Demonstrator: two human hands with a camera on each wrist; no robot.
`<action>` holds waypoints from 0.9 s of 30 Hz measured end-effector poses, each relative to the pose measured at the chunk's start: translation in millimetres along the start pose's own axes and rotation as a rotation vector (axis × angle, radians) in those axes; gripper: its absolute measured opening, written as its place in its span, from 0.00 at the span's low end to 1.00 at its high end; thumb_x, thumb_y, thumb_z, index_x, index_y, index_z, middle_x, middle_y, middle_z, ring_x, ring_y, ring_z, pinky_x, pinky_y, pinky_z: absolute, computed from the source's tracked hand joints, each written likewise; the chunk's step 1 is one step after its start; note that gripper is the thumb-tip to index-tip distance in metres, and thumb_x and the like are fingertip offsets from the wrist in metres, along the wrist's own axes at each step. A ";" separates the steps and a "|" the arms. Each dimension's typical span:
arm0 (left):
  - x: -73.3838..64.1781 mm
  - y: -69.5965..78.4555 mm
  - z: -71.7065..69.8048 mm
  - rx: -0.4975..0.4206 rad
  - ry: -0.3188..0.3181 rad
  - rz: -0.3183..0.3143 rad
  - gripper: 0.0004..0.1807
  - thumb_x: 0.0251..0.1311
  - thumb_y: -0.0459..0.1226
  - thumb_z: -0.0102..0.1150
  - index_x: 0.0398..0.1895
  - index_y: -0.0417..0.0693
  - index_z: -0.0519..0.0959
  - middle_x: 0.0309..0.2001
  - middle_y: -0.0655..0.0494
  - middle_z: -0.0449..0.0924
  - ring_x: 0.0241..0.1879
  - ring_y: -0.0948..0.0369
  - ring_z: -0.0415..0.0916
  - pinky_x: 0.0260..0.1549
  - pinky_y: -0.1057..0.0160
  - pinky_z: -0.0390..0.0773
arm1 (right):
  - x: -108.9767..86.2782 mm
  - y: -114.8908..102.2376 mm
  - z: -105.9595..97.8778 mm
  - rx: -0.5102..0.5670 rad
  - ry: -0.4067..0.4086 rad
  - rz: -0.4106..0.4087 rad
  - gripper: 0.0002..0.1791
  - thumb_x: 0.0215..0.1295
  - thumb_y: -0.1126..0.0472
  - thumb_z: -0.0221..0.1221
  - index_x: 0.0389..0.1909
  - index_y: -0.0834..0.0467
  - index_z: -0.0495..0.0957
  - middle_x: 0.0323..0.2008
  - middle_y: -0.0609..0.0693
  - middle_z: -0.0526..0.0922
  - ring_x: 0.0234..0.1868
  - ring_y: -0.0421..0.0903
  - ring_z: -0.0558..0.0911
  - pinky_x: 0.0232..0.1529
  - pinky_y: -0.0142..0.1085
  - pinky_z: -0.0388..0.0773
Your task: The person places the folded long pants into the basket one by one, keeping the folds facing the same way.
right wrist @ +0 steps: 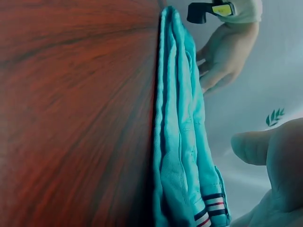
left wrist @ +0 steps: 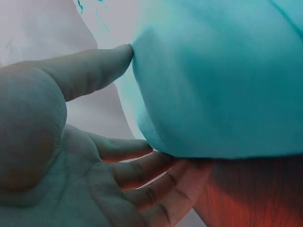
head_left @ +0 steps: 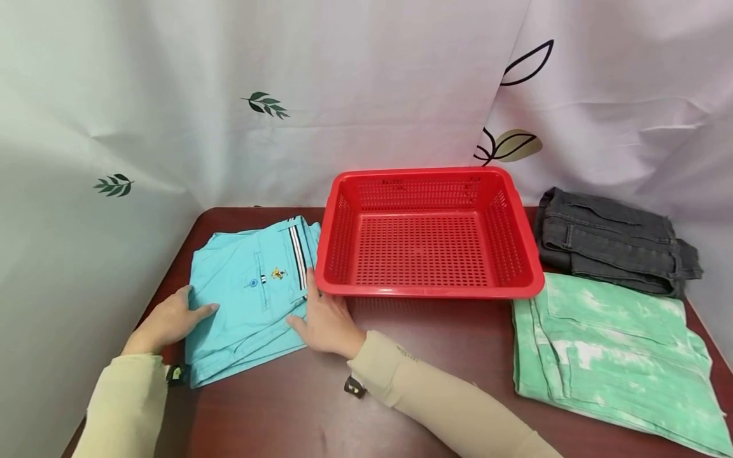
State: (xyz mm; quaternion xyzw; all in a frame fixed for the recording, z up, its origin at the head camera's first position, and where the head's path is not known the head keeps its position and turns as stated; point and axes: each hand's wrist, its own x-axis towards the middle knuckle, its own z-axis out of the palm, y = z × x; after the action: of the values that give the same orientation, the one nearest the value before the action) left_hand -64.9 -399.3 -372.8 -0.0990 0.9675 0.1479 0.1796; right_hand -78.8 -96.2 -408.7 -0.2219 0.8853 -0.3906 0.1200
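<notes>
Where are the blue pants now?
In the head view, the folded blue pants lie on the left side of the table, between the left hand and right hand, beside the red basket.

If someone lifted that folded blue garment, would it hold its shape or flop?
The blue garment would probably flop or unfold, since it lies in loose, soft-looking layers. It seems unlikely to roll, being folded flat on the table. Its thin-looking cloth suggests it's fairly light.

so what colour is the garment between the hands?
Garment: light blue, with a dark and white striped band; the head view shows it best.
</notes>
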 end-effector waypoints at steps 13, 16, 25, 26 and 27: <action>1.4 -1.2 -1.7 -0.004 0.006 -0.002 0.51 0.67 0.46 0.60 0.68 0.12 0.45 0.63 0.12 0.52 0.60 0.24 0.57 0.57 0.27 0.64 | 1.2 -2.1 0.8 0.095 -0.027 0.047 0.46 0.73 0.48 0.57 0.80 0.62 0.43 0.80 0.56 0.44 0.80 0.54 0.42 0.75 0.55 0.48; 1.7 -3.8 -2.2 -0.013 0.007 0.006 0.51 0.66 0.46 0.61 0.69 0.12 0.45 0.64 0.13 0.52 0.60 0.24 0.57 0.57 0.27 0.64 | -0.7 -2.8 0.9 0.149 -0.023 0.058 0.46 0.73 0.49 0.56 0.80 0.62 0.42 0.80 0.55 0.41 0.80 0.54 0.40 0.75 0.56 0.48; 1.5 -8.6 -5.7 -0.011 0.039 0.042 0.49 0.63 0.44 0.65 0.70 0.15 0.49 0.63 0.14 0.55 0.60 0.24 0.59 0.55 0.27 0.66 | -4.7 -0.4 4.6 0.301 0.011 0.085 0.45 0.74 0.56 0.57 0.81 0.60 0.40 0.80 0.54 0.38 0.80 0.50 0.39 0.75 0.51 0.50; 1.4 -9.2 -6.0 -0.013 0.044 0.052 0.49 0.63 0.44 0.65 0.70 0.16 0.50 0.63 0.14 0.56 0.59 0.24 0.59 0.54 0.27 0.66 | -5.1 -0.1 4.8 0.301 0.016 0.084 0.46 0.74 0.56 0.57 0.80 0.61 0.39 0.80 0.55 0.38 0.80 0.51 0.40 0.76 0.50 0.49; 1.4 -9.9 -6.2 -0.015 0.048 0.059 0.49 0.63 0.43 0.65 0.70 0.16 0.50 0.62 0.14 0.58 0.58 0.25 0.60 0.54 0.27 0.67 | -5.3 0.1 4.8 0.306 0.015 0.087 0.46 0.74 0.57 0.57 0.80 0.61 0.38 0.80 0.55 0.38 0.80 0.50 0.40 0.76 0.49 0.49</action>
State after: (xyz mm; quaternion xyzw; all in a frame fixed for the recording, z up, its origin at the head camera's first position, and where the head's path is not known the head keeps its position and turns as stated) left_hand -65.7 -410.8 -370.3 -0.0752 0.9729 0.1582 0.1511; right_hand -72.3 -96.7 -411.8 -0.1597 0.8252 -0.5169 0.1623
